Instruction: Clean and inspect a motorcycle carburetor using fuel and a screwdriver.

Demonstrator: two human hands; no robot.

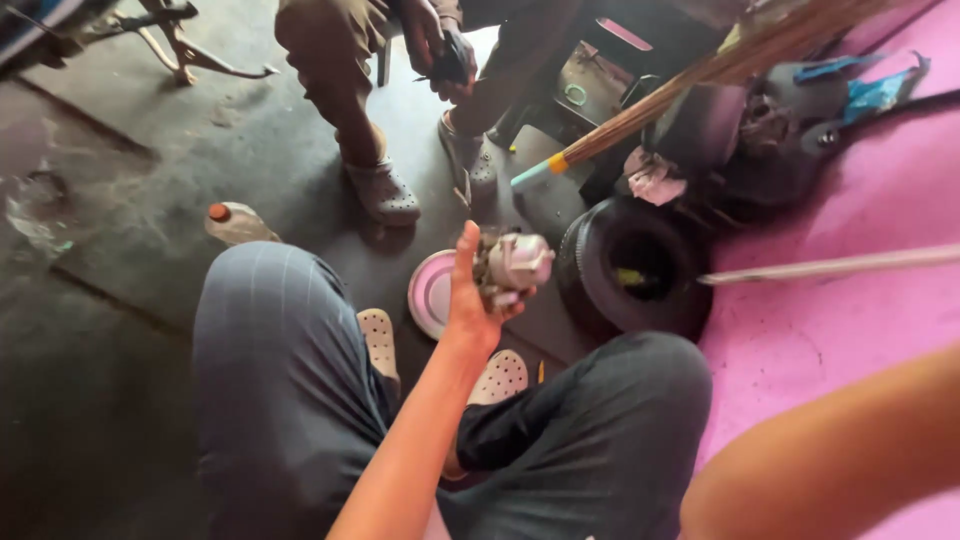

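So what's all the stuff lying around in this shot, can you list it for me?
metal part: one, grey, in the left hand
bowl: one, pink-rimmed, floor below the part
tyre: one, black, right of the bowl
bottle: one, clear with orange cap, floor at left
broom: one, brown, leaning at upper right
wall: pink, right side
other person: one, seated opposite, grey clogs
own clogs: two, white
left hand: raised, gripping the part
right arm: lower right, hand out of view
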